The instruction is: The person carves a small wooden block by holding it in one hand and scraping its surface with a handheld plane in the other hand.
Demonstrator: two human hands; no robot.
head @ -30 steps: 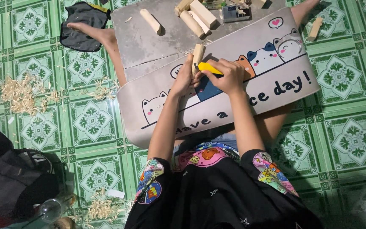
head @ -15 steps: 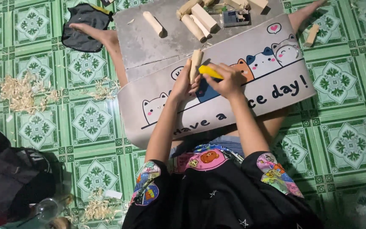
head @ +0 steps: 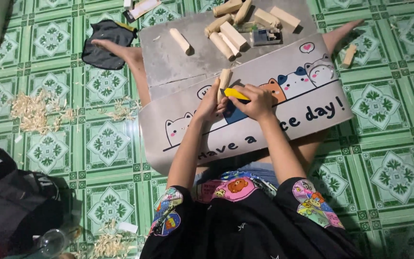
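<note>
the person sits on the floor with a grey board across the legs, and both hands work in the middle of the frame. the left hand [head: 210, 103] is closed around a short wooden piece [head: 224, 80], which stands almost upright with its top end free above the fingers. the right hand [head: 256, 101] is closed on a yellow knife [head: 235, 93], and the tip of this tool touches the wooden piece on its right side, just above the left hand. the two hands are just beside each other, almost touching.

under the hands lies a grey mat with cartoon cats [head: 307, 91], which hangs over the front edge of the board toward the lower part of the frame. the bare part of the grey board [head: 168, 62] is seen above the hands. on it, in the upper middle of the frame, lies a loose group of cut wooden blocks [head: 231, 36], some rounded and some square, and one single wooden stick [head: 180, 41] lies apart to the left of them. a small dark box [head: 267, 37] is just beside the blocks on the right.

on the green patterned floor tiles [head: 384, 158], a pile of wood shavings [head: 32, 110] lies at the left of the frame, and a dark cloth [head: 102, 43] lies at the upper left, under the person's foot.
</note>
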